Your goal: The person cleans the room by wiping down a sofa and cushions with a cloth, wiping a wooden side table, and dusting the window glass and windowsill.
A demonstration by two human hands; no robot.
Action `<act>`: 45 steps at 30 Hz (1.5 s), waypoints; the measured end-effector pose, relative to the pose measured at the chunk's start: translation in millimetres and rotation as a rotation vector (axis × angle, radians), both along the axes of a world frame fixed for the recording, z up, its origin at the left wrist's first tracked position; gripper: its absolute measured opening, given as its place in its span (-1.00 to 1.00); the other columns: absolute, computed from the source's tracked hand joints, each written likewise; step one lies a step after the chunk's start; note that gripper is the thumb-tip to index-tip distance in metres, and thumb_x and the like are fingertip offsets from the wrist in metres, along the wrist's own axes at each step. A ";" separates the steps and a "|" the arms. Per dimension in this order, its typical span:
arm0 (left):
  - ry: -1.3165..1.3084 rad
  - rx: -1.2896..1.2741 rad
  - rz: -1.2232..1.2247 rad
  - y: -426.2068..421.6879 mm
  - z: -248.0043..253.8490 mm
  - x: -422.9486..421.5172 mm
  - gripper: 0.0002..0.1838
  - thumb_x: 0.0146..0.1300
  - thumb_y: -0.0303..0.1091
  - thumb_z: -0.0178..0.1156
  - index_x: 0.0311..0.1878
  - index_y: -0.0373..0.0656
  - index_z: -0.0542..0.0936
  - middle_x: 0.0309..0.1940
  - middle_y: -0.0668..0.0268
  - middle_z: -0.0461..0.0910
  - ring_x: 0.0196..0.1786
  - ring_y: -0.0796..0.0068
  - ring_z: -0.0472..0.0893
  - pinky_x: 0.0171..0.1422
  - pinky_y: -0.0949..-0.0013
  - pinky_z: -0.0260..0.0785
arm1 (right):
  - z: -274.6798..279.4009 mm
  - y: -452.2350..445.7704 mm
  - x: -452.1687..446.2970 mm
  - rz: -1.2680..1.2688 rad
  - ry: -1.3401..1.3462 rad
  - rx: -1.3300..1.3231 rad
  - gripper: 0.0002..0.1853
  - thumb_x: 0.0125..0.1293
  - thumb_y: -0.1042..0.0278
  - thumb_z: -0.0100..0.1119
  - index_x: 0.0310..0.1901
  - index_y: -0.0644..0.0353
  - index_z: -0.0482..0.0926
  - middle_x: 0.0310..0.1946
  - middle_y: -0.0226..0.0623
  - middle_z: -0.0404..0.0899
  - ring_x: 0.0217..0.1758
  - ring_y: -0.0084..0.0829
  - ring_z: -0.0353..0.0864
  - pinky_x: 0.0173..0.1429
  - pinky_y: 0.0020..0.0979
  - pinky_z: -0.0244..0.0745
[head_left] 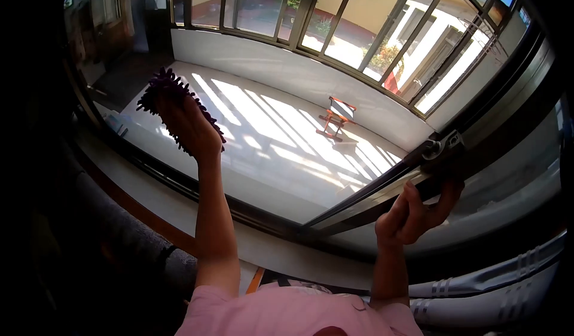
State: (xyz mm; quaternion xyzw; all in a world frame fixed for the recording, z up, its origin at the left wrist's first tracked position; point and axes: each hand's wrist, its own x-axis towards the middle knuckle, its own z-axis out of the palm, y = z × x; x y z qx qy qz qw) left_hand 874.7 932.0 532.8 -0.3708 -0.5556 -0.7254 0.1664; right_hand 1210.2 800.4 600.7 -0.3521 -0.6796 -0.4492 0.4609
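A dark purple cleaning mitt with thick, finger-like tufts is in my left hand, which lies against it at the upper left, in front of the window pane. Its tufts stick out around my fingers. At the right, my right hand has curled fingers at the dark window frame, just below a metal latch. The fingertips of that hand are partly hidden in the dark against the frame.
Beyond the glass, a small folding stool with orange legs stands on a sunlit floor. Sliding windows line the far wall. A grey sofa back is at the lower left, and a striped curtain hangs at the lower right.
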 end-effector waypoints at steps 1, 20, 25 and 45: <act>-0.009 -0.039 -0.018 -3.7 -20.5 8.1 -0.31 0.56 -0.01 -0.22 0.44 -0.48 0.19 0.48 -0.21 0.12 0.54 -0.20 0.08 0.62 -0.08 -0.17 | -3.7 -0.7 -0.9 0.009 0.024 -0.010 -0.75 0.44 0.47 -0.06 0.03 0.11 0.58 0.40 0.19 0.20 0.54 0.27 0.07 0.53 0.19 0.08; 0.460 0.489 -0.204 -21.7 203.8 130.3 -0.69 0.51 -0.34 0.03 0.19 -0.24 0.58 0.16 0.16 0.61 0.25 0.13 0.52 0.34 0.21 0.30 | -8.7 -22.1 18.8 0.455 0.278 -0.159 -0.81 0.30 0.64 0.06 -0.11 0.22 0.60 0.08 -0.04 0.56 0.20 0.01 0.53 0.23 -0.12 0.47; 0.393 0.569 -0.796 -61.8 270.9 210.5 -0.68 0.54 -0.34 -0.03 0.21 -0.19 0.57 0.12 0.27 0.64 0.11 0.43 0.61 0.27 0.37 0.37 | -28.6 -47.1 41.9 0.453 0.329 -0.254 -0.70 0.20 0.72 0.07 -0.05 0.24 0.61 0.05 -0.06 0.58 0.08 -0.09 0.60 0.13 -0.21 0.54; 1.453 0.235 -0.782 -142.6 100.6 347.8 -0.77 0.28 -0.29 0.19 -0.04 -0.05 0.67 0.08 0.41 0.61 0.26 0.34 0.48 0.48 0.06 0.19 | -48.9 -98.2 143.9 0.377 0.679 -0.232 -0.75 0.22 0.75 0.12 -0.11 0.26 0.60 -0.17 -0.14 0.64 -0.20 -0.24 0.66 -0.15 -0.34 0.57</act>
